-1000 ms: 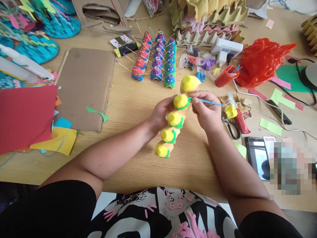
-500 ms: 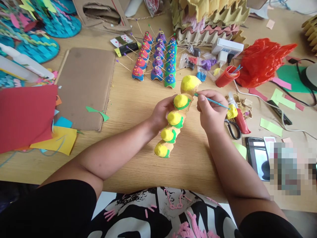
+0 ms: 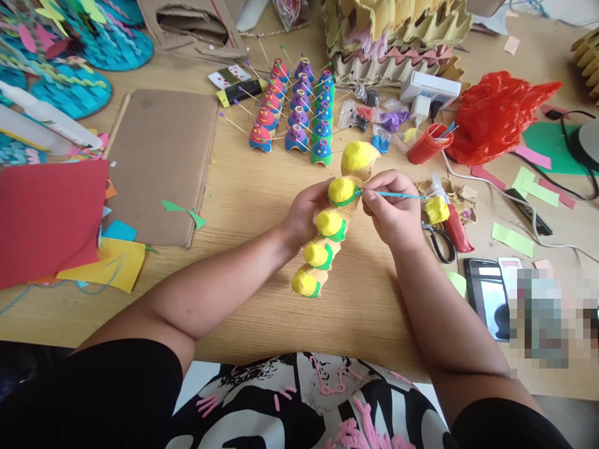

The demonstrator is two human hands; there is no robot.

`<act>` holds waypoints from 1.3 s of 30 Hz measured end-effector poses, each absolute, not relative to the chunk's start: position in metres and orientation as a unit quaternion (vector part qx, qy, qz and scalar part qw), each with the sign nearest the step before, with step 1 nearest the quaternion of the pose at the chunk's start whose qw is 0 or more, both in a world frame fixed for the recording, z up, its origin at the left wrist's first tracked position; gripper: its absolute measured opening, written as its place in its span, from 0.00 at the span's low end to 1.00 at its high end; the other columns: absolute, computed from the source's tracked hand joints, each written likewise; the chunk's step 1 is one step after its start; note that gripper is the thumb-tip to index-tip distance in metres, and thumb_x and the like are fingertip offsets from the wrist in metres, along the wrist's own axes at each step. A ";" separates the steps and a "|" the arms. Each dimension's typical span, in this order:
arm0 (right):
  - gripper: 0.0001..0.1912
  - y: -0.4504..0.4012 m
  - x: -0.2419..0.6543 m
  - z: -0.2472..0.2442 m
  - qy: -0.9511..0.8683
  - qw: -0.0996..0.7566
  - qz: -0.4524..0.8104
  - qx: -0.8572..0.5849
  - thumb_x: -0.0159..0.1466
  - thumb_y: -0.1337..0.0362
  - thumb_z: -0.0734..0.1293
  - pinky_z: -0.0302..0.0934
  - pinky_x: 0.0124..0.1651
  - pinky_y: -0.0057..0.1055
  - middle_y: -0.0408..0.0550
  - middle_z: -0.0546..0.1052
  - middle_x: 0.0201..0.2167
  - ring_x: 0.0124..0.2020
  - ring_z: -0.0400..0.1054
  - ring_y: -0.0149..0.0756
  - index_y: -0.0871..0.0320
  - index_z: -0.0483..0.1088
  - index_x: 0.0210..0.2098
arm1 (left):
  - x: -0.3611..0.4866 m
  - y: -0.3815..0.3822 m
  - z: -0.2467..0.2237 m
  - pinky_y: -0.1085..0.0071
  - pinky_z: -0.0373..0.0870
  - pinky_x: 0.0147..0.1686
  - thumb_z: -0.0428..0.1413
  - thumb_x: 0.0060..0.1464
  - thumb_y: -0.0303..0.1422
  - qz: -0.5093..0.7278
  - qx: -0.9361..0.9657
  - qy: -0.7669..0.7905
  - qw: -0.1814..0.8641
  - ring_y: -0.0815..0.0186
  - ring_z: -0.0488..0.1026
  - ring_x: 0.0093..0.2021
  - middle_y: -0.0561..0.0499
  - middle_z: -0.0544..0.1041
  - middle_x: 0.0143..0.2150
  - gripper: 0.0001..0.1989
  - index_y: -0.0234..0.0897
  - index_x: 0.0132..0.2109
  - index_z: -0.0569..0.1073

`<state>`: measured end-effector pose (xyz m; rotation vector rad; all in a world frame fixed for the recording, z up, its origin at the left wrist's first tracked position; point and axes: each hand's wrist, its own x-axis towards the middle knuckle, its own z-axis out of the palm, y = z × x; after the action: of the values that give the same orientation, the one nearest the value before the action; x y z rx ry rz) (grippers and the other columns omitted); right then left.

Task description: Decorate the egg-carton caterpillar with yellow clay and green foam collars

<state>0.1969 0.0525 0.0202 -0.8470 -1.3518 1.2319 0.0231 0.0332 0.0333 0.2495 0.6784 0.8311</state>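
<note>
A strip of egg carton cups (image 3: 358, 168) slants across the middle, its bumps capped with yellow clay. Green clay edges most of the cups; the farthest one shows only yellow. My left hand (image 3: 312, 209) grips the strip from its left side, fingers partly hidden behind it. My right hand (image 3: 393, 209) is closed in a pinch on a thin blue stick (image 3: 397, 195). The stick's tip touches, or nearly touches, the green clay at the right of the second-farthest cup.
Behind stand three finished rows of painted cups (image 3: 296, 137) with pins. At right are a red pot (image 3: 423, 146), yellow clay (image 3: 437, 210), scissors (image 3: 442, 243) and a phone (image 3: 486, 293). At left lie a cardboard sheet (image 3: 159, 162) and red paper (image 3: 51, 218).
My right hand has shifted slightly left, bringing the blue stick's tip onto the second-farthest cup's green edge. The stick lies flatter. My left hand and the strip have stayed put.
</note>
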 end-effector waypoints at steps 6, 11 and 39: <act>0.25 0.053 0.198 0.024 -0.556 0.521 0.538 -0.361 0.55 0.47 0.83 0.50 0.23 0.26 0.37 0.67 0.24 0.23 0.56 0.25 0.53 0.68 0.32 | 0.024 0.033 0.032 0.70 0.63 0.20 0.54 0.63 0.46 0.402 0.131 0.350 0.836 0.66 0.68 0.17 0.50 0.72 0.19 0.17 0.41 0.31 0.72; 0.27 0.051 0.194 0.033 -0.530 0.503 0.582 -0.357 0.53 0.47 0.83 0.43 0.21 0.26 0.31 0.59 0.18 0.18 0.48 0.22 0.53 0.65 0.29 | 0.025 0.031 0.036 0.70 0.63 0.19 0.55 0.63 0.44 0.413 0.135 0.349 0.831 0.65 0.67 0.16 0.51 0.70 0.18 0.15 0.41 0.32 0.71; 0.26 0.051 0.204 0.037 -0.568 0.539 0.501 -0.370 0.55 0.48 0.83 0.46 0.23 0.31 0.35 0.61 0.22 0.21 0.52 0.27 0.50 0.63 0.30 | 0.021 0.035 0.031 0.70 0.63 0.20 0.54 0.63 0.49 0.390 0.123 0.356 0.840 0.65 0.69 0.17 0.50 0.72 0.19 0.18 0.41 0.33 0.73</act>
<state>0.2040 0.0511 0.0366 -0.8801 -1.3500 1.1908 0.0215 0.0347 0.0314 0.2595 0.7521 0.8245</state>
